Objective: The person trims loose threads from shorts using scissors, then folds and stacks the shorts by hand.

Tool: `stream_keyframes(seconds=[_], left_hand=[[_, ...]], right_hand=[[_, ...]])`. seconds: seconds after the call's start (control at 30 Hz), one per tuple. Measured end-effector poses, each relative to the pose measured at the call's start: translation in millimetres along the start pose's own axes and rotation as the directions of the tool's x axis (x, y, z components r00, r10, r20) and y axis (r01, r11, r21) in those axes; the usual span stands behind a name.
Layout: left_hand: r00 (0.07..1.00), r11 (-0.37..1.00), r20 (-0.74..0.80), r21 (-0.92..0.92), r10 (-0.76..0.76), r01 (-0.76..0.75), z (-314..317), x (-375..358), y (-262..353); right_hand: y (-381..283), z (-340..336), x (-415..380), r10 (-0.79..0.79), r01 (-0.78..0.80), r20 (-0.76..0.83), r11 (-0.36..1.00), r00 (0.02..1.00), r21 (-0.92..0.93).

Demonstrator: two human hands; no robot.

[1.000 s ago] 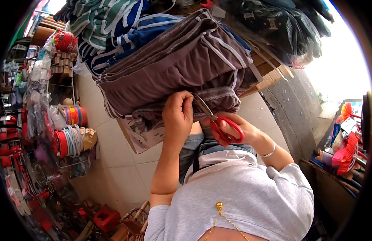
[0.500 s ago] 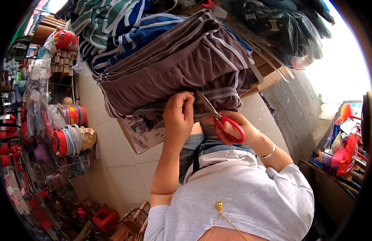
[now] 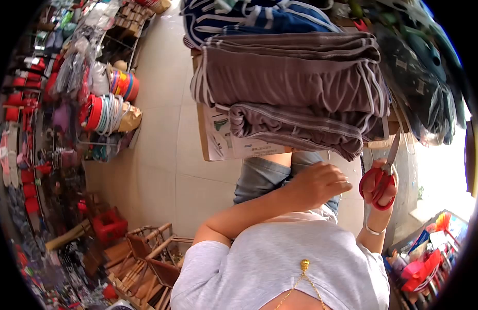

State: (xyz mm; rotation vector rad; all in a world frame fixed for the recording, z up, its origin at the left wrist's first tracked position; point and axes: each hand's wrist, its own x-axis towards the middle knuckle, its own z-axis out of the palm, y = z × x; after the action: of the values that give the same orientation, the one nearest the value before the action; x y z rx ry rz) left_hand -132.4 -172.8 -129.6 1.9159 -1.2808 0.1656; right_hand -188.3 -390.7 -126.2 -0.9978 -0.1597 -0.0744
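Note:
My right hand (image 3: 379,187) grips red-handled scissors (image 3: 387,170), the blades pointing up and slightly parted, to the right of the clothes. My left hand (image 3: 321,183) is in front of my body, its fingers curled together; what they hold, if anything, is too small to make out. Beyond both hands lies a stack of folded brown garments (image 3: 285,77) with white trim. One rolled brown garment (image 3: 296,126) lies along the near side of the stack. Neither hand touches the clothes.
The clothes rest on a cardboard box (image 3: 218,147). Blue striped garments (image 3: 296,18) lie behind them, and dark items in plastic bags (image 3: 414,88) at the right. Shelves with coiled tubing (image 3: 111,113) line the left. A wooden chair (image 3: 156,258) stands lower left.
Both hands have left the brown garment. My right hand has moved right with the scissors, and my left hand has come back across my body. The view has turned.

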Motion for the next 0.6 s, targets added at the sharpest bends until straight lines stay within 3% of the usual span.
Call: stream_keyframes(seconds=[0.07, 0.13, 0.23, 0.27, 0.33, 0.5, 0.57, 0.6], left_hand=[[0.986, 1.0, -0.168, 0.026, -0.008, 0.013, -40.9, -10.5, -7.8], [0.904, 0.971, -0.422, 0.18, -0.065, 0.154, -76.7, -28.7, -22.7], [0.672, 0.784, -0.695, 0.259, -0.254, 0.564, -114.5, -55.8, -49.4], [0.66, 0.784, -0.709, 0.251, -0.25, 0.567, -120.2, -57.5, -52.0], [0.656, 0.71, -0.566, 0.167, -0.499, 0.684, -124.7, -58.7, -52.5], [0.57, 0.678, -0.552, 0.012, -0.608, 0.735, -110.4, -42.5, -56.6], [0.524, 0.727, -0.507, -0.419, -0.685, 0.544, -106.3, -36.5, -57.3], [0.602, 0.797, -0.524, -0.435, -0.603, 0.42, -96.0, -44.8, -72.0]], right_hand=[[-1.3, 17.4, 4.2, 0.078, -0.094, -0.148, 0.99, 0.986, -0.104], [1.2, 19.4, 6.0, 0.093, -0.102, -0.112, 0.992, 0.989, -0.08], [1.7, 22.3, 11.6, 0.113, -0.118, -0.06, 0.989, 0.992, -0.087], [2.1, 25.4, 13.7, 0.121, -0.127, -0.066, 0.987, 0.99, -0.1], [3.7, 28.6, 18.5, 0.123, -0.128, -0.046, 0.985, 0.991, -0.117], [-6.9, 34.0, 31.5, 0.017, -0.021, -0.016, 0.961, 1.0, -0.276], [-15.4, 30.9, 40.1, -0.021, 0.023, 0.008, 0.944, 1.0, -0.328], [-20.6, 23.7, 43.8, -0.051, -0.028, -0.118, 0.811, 0.992, -0.585]])
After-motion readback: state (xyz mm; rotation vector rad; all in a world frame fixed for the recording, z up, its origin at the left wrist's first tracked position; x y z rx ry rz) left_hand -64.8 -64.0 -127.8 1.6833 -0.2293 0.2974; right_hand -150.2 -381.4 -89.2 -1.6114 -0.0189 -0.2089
